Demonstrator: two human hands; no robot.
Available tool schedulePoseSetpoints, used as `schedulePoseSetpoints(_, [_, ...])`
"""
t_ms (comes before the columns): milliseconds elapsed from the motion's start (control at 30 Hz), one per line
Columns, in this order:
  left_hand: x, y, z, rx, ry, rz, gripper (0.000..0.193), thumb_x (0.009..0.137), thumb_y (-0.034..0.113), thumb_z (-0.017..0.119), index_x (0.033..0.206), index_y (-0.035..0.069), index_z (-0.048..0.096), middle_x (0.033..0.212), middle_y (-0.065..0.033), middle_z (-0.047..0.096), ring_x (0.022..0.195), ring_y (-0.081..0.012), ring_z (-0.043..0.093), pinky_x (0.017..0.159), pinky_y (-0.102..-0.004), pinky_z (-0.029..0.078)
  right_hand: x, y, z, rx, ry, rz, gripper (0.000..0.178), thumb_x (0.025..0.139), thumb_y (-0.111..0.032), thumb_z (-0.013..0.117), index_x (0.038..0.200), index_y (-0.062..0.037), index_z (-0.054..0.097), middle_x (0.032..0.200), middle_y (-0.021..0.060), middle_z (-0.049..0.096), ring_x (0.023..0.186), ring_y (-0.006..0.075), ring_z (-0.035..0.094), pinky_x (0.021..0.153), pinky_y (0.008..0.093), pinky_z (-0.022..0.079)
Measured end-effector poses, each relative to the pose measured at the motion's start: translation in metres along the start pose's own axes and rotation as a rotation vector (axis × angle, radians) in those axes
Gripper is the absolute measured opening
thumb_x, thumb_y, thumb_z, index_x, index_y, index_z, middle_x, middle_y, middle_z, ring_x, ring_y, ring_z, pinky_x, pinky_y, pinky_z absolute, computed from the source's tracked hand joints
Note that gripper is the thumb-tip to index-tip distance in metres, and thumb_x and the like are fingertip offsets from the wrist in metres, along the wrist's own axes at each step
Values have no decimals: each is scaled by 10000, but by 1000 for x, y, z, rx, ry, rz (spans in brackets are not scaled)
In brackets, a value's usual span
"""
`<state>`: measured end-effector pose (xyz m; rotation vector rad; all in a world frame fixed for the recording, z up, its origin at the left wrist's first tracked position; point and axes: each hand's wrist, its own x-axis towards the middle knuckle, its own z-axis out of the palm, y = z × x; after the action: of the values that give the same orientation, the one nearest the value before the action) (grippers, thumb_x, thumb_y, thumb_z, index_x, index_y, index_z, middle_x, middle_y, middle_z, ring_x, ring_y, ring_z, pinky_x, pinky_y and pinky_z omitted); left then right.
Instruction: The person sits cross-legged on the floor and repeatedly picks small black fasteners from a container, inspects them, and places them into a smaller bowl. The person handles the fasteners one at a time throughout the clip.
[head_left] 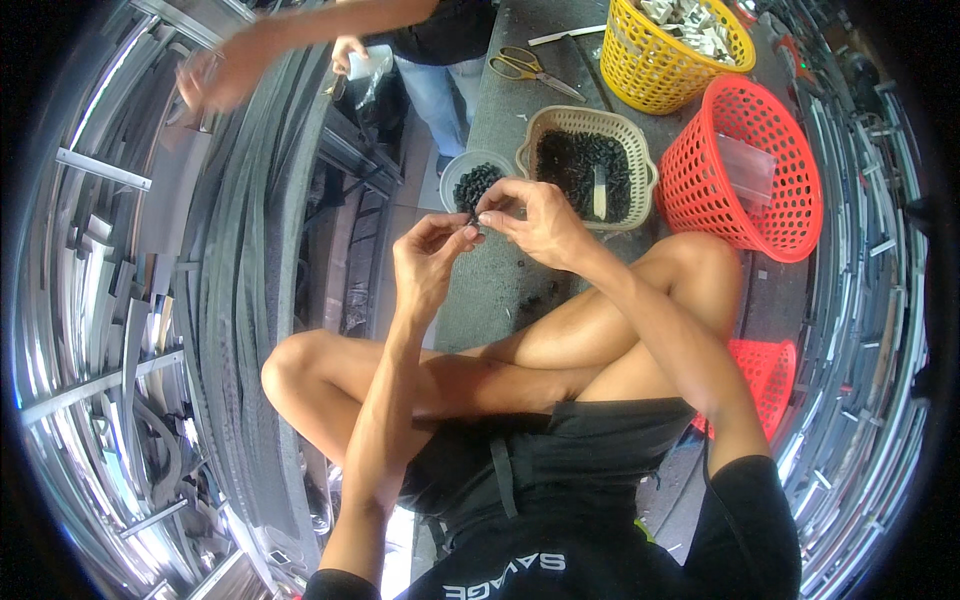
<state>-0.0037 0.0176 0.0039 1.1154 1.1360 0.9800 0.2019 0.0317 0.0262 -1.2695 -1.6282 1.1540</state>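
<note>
My left hand [432,262] and my right hand [535,222] meet in front of me, fingertips pinched together on a small black piece [474,222]. Its exact kind is too small to make out. Just beyond my fingers stands a round pale bowl [449,178] heaped with small black pieces [478,184]. To its right is a beige plastic basket [634,132] with more black pieces [570,165] inside. A pale flat stick [600,195] stands among them.
Yellow-handled scissors [530,72] lie at the far side. A yellow basket [650,75] of whitish parts and a red basket [735,190] stand right; another red basket [765,385] sits by my hip. Metal strips [230,280] line the left. Another person's arm [320,25] reaches across the far left.
</note>
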Motion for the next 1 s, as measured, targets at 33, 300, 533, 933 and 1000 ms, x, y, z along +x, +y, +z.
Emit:
schedulePoseSetpoints(33, [0,0,0,-6,-4,11,272,964,78,786,1151,-98,698,1031,-151,762,938,-196,755,842,-299,605,0,0,1,41,-5,8,171,929,-119,748,1029,19,733,936,154,761,847,233,737,777,365,566])
schedulePoseSetpoints(300, [-2,2,2,54,24,-12,224,962,56,779,1121,-85,709,1036,-165,768,966,-207,753,876,-313,606,-2,-3,6,152,-23,150,155,948,-113,737,1042,11,725,896,140,765,866,205,750,783,358,572])
schedulePoseSetpoints(533, [-4,4,6,13,52,24,148,962,64,782,1052,-39,724,983,-115,773,912,-153,723,835,-293,569,-2,-1,9,120,-6,41,112,995,-76,713,1055,19,711,853,53,743,741,95,654,659,278,533])
schedulePoseSetpoints(933, [-4,-2,1,49,68,154,166,921,76,830,1045,-14,767,979,-62,767,885,-110,674,830,-263,542,-8,-2,16,99,23,67,161,1005,-145,713,1039,13,704,844,76,733,806,132,662,735,322,540])
schedulePoseSetpoints(1000, [-4,-1,-1,46,71,145,161,918,72,831,1041,-14,773,970,-61,771,882,-108,673,829,-261,541,-11,-2,19,110,33,64,159,1008,-144,708,1027,13,695,845,72,731,793,133,659,732,323,540])
